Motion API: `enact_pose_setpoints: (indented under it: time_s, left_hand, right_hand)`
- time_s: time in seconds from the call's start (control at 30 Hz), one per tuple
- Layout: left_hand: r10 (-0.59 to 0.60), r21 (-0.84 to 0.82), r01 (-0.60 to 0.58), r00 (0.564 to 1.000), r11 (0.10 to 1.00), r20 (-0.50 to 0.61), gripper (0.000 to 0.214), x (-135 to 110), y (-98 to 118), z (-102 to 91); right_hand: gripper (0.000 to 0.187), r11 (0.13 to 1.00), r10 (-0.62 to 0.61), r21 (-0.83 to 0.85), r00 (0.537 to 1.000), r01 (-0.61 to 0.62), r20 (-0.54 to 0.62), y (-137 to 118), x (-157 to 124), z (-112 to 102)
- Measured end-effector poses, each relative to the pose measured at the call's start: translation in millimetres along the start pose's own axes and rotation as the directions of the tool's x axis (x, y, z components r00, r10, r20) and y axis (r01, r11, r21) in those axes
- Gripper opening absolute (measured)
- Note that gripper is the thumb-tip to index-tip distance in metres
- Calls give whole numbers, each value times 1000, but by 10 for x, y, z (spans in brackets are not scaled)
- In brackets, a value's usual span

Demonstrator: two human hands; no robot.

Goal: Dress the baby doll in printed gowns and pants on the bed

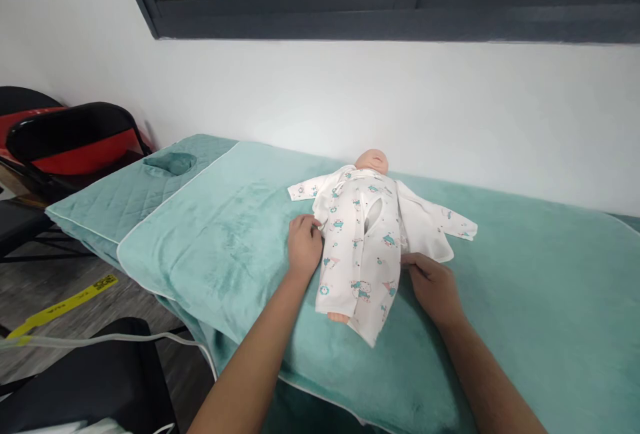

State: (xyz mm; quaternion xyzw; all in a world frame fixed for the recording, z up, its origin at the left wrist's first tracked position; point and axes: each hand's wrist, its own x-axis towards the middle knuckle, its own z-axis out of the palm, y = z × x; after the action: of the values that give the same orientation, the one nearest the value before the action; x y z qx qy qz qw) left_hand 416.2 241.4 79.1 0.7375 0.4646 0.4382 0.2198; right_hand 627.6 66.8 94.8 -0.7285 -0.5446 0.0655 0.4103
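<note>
A baby doll (pixel 373 160) lies on its back on a green plush bed cover (pixel 240 201), its head toward the wall. A white baby gown (pixel 380 274) with small teal and pink prints covers its body, the sleeves spread out to both sides. The front panels overlap, with a gap at the chest, and a bit of the doll's foot shows below the hem. At the gown's left edge, my left hand (pixel 304 244) has its fingers curled on the cloth. My right hand (pixel 434 287) pinches the right side edge lower down.
Behind the bed is a white wall with a dark-framed window (pixel 280 11). A quilted section with a face hole (pixel 170 163) lies at the far left. Black and red chairs (pixel 80 141) stand beyond it. A white cable (pixel 115 337) crosses above a black seat (pixel 100 381) at front left.
</note>
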Motion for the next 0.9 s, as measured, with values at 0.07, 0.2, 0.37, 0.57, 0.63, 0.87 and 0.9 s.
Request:
enact_pose_setpoints:
  time_s: [0.07,0.2,0.37,0.57,0.63,0.87,0.9]
  left_hand:
    - [6,2,-6,1000,1000,-1,25,5,2,2]
    - [13,4,-13,1000,1000,4,24,15,3,1]
    - [3,14,-3,1000,1000,13,25,14,-5,1]
    - [9,40,-10,1000,999,24,28,9,22,-5]
    - [44,66,-48,998,997,52,30,10,45,-8]
    - [73,167,-93,990,982,120,32,14,76,8]
    - [68,167,-87,991,982,115,32,16,73,13]
  right_hand:
    - [30,1000,4,3,1000,-4,0,-12,6,2]
    - [30,999,47,13,999,-47,4,-16,6,2]
    - [29,998,61,18,998,-61,7,-20,3,0]
    - [29,996,87,6,994,-87,-60,-34,13,-2]
    - [29,998,66,0,988,-67,-141,-95,111,-4]
    - [33,920,-352,-200,935,337,-43,-639,1208,262]
    - [35,901,-341,-277,940,335,28,-705,1412,339]
